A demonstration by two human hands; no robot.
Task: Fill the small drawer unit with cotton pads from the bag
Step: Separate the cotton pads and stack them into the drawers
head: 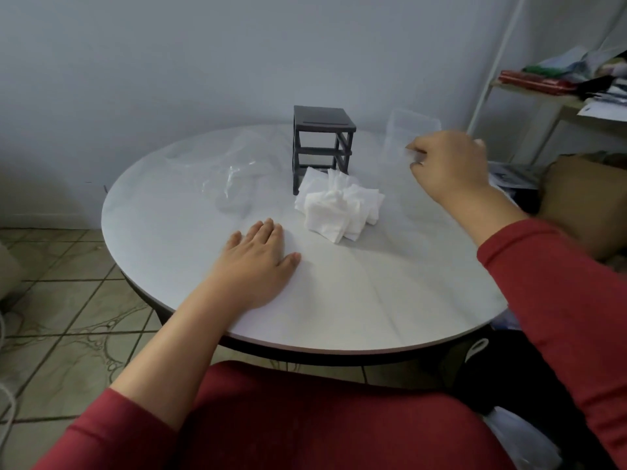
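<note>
On the round surface point(373, 300), cotton pads point(339, 205) lie heaped against the dark drawer frame point(322, 140). The left hand point(258, 262) rests flat, while the right hand point(448, 164) grips a clear drawer point(412, 125) beside the frame.

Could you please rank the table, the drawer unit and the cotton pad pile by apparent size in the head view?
1. table
2. drawer unit and cotton pad pile: these look about alike, and the pile is nearer, so unranked.

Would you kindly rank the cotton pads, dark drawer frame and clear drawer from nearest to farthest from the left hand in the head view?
1. Cotton pads, right of the left hand.
2. Drawer frame, behind the pads.
3. Clear drawer, far right.
</note>
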